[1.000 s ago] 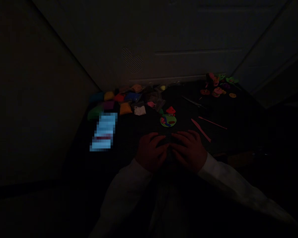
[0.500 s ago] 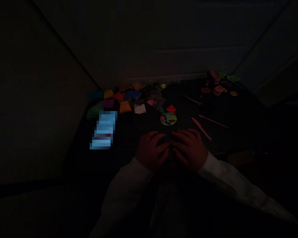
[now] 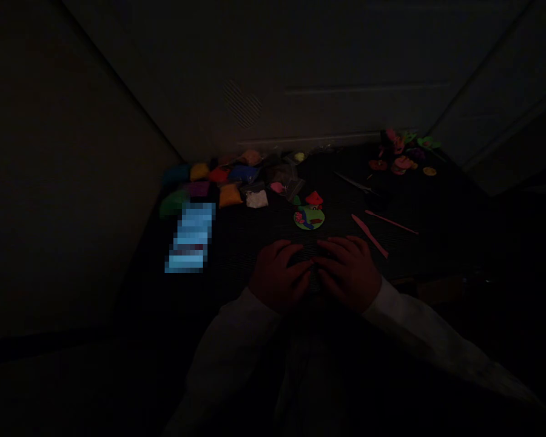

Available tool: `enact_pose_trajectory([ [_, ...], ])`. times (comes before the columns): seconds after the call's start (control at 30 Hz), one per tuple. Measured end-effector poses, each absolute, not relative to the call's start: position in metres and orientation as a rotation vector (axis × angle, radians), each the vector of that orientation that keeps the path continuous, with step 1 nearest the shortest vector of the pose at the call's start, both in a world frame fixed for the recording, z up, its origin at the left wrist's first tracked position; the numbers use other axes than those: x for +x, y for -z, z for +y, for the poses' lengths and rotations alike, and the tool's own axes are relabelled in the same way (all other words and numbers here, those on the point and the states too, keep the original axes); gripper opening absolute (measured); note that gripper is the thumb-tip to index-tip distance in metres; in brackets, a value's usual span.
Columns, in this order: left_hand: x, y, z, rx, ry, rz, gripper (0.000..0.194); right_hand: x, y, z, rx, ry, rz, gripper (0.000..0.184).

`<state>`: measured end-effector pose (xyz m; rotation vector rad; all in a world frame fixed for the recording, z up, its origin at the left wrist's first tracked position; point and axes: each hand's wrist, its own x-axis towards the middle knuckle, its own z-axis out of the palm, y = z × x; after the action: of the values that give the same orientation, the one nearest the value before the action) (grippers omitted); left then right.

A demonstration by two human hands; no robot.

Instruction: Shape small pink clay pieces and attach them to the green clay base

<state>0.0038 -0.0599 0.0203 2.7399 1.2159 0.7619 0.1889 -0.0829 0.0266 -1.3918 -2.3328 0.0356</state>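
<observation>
In dim light, my left hand rests at the front of the dark table, fingers apart and holding nothing. Beside it lies my right hand, also with fingers spread and nothing in them; the fingertips of the two hands nearly meet. Just beyond them is a round green clay disc with blue, pink and brown pieces on it. A small red-capped clay mushroom stands at its back edge. Right of the disc lie a pink plastic modelling knife and a thin pink tool.
Several bags of coloured clay, including an orange bag and a white bag, lie at the back left. A lit phone-like screen is nearer. Scissors and clay figures lie back right, before a panelled wall.
Both hands stay almost where they were, fingers spread. The view has shifted very slightly, and the wall looks a little brighter.
</observation>
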Motion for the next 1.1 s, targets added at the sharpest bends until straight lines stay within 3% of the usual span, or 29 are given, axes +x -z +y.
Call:
enact_pose_trajectory([
  [1.1, 0.0053, -0.0213, -0.0585, 2.707, -0.725, 1.194, 0.03, 0.1909, -0.0242, -0.0843, -1.357, 0.003, -2.355, 0.027],
])
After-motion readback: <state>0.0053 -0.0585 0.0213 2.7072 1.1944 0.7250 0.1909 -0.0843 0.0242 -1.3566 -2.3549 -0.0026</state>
